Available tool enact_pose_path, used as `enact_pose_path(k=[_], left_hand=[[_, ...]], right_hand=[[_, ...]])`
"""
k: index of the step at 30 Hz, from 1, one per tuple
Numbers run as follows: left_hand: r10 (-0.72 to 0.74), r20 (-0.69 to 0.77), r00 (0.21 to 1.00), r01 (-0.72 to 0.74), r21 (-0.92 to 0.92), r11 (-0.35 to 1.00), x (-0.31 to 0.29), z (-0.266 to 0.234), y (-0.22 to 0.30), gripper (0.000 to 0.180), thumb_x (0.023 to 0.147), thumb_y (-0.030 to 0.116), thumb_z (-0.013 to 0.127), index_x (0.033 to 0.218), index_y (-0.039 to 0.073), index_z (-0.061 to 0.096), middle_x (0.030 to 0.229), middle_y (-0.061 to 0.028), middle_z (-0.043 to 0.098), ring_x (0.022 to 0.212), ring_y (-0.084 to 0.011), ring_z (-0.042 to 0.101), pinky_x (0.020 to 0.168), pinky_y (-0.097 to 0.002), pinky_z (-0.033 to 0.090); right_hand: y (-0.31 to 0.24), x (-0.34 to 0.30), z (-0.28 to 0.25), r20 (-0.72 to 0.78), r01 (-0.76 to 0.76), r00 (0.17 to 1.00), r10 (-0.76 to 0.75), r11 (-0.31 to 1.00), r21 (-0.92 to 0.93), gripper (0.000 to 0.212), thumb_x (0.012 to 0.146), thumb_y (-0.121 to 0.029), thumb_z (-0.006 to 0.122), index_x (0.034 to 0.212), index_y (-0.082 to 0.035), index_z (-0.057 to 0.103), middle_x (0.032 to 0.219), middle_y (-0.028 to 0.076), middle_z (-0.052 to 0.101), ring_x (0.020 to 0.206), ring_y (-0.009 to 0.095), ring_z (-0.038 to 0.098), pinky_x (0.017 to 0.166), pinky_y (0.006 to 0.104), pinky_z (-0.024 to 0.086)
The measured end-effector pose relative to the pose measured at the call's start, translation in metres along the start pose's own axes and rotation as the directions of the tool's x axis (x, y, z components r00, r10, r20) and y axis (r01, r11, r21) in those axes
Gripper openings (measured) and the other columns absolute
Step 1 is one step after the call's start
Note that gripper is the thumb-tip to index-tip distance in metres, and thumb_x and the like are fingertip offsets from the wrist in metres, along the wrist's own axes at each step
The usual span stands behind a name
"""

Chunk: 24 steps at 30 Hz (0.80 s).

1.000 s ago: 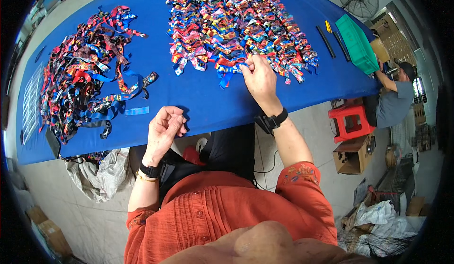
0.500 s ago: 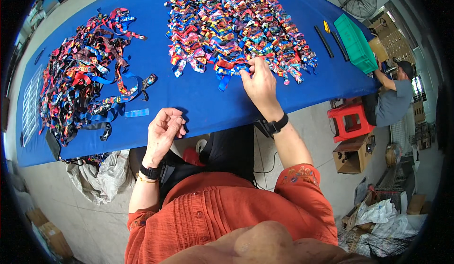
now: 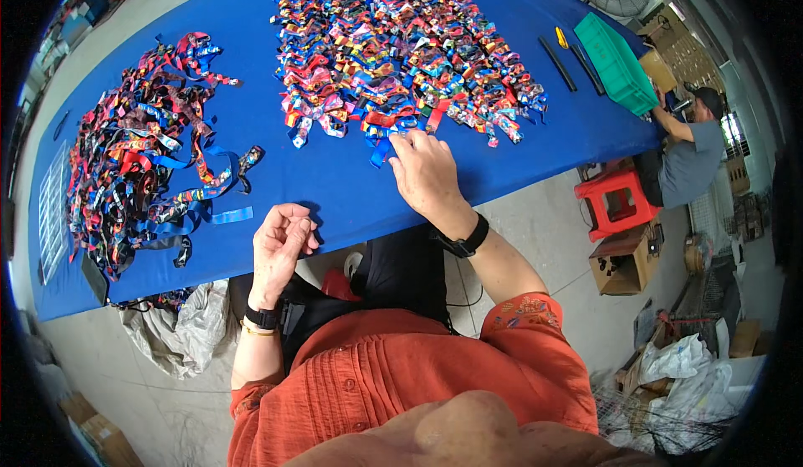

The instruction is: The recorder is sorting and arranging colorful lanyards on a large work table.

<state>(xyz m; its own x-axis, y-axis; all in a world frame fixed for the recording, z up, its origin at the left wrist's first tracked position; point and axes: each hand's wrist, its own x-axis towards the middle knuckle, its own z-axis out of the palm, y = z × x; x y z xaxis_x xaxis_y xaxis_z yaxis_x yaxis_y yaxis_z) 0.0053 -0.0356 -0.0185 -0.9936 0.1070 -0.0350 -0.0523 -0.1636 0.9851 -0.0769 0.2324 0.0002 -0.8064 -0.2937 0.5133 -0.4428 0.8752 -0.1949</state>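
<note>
My right hand, wearing a black wrist band, reaches over the blue-covered table. Its bent fingers close on a blue ribbon loop at the front end of a middle row; the fingertips are partly hidden. Beyond it lie several rows of folded, multicoloured printed ribbon loops. Just behind my fingers a red ribbon piece sticks out. My left hand hovers at the table's near edge, fingers curled and thumb against the index finger, with no ribbon showing in it. Left of it lies a tangled heap of loose printed ribbons.
Right of the rows lie dark rods, a yellow-handled tool and a green crate. A person works beyond the table's right end, by a red stool. A white sack stands below the left edge.
My right hand has drawn slightly back toward me and left, uncovering the red ribbon piece. My left hand keeps its curled pose. The whole view has shifted a little.
</note>
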Motion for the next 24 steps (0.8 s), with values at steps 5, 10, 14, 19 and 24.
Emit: enact_pose_path(k=[5,10,14,19,24], left_hand=[[0.0,0.007,1.0,0.0,-0.016,1.0,0.0,-0.001,-0.002,0.015,0.098,0.006,0.059,0.113,0.002,0.058,0.089,-0.0039,0.066,0.069,-0.0074,0.061,0.061,-0.0205,0.049],[0.003,0.012,1.0,-0.003,-0.01,1.0,0.0,-0.003,-0.003,0.015,0.098,0.006,0.059,0.113,0.003,0.058,0.09,-0.0033,0.067,0.069,-0.0071,0.061,0.061,-0.0201,0.048],[0.003,0.012,1.0,-0.003,-0.011,1.0,0.0,-0.003,-0.004,0.015,0.098,0.006,0.059,0.113,0.003,0.058,0.09,-0.003,0.067,0.069,-0.007,0.061,0.061,-0.02,0.048],[0.002,0.018,1.0,-0.002,-0.021,1.0,0.0,-0.003,-0.004,0.015,0.098,0.005,0.059,0.113,0.003,0.058,0.091,-0.003,0.067,0.069,-0.0068,0.061,0.061,-0.0201,0.048],[-0.005,0.02,1.0,0.006,-0.034,0.999,-0.001,-0.003,-0.004,0.014,0.098,0.005,0.058,0.112,0.003,0.058,0.091,-0.0028,0.067,0.069,-0.0069,0.061,0.061,-0.02,0.049]], right_hand=[[-0.001,0.0,0.003,0.051,-0.023,0.998,0.025,0.999,-0.028,0.04,0.082,-0.018,0.072,0.118,-0.007,0.061,0.1,0.011,0.062,0.09,0.03,0.062,0.075,0.0425,0.044],[-0.002,0.002,0.009,0.04,-0.033,0.999,0.035,0.998,-0.044,0.042,0.083,-0.02,0.073,0.119,-0.005,0.059,0.099,0.012,0.062,0.09,0.029,0.062,0.075,0.0424,0.044],[-0.001,0.005,0.009,0.053,-0.04,0.998,0.042,0.999,-0.034,0.043,0.083,-0.021,0.073,0.12,-0.004,0.059,0.098,0.012,0.062,0.09,0.029,0.061,0.076,0.0419,0.045],[-0.001,0.008,0.01,0.061,-0.05,0.997,0.051,0.999,-0.019,0.043,0.083,-0.021,0.072,0.12,-0.004,0.059,0.097,0.012,0.061,0.091,0.03,0.061,0.078,0.0423,0.045],[-0.005,0.005,0.001,0.113,-0.075,0.991,0.074,0.997,0.009,0.042,0.084,-0.02,0.071,0.12,-0.003,0.059,0.102,0.013,0.062,0.094,0.031,0.06,0.08,0.0431,0.046]])
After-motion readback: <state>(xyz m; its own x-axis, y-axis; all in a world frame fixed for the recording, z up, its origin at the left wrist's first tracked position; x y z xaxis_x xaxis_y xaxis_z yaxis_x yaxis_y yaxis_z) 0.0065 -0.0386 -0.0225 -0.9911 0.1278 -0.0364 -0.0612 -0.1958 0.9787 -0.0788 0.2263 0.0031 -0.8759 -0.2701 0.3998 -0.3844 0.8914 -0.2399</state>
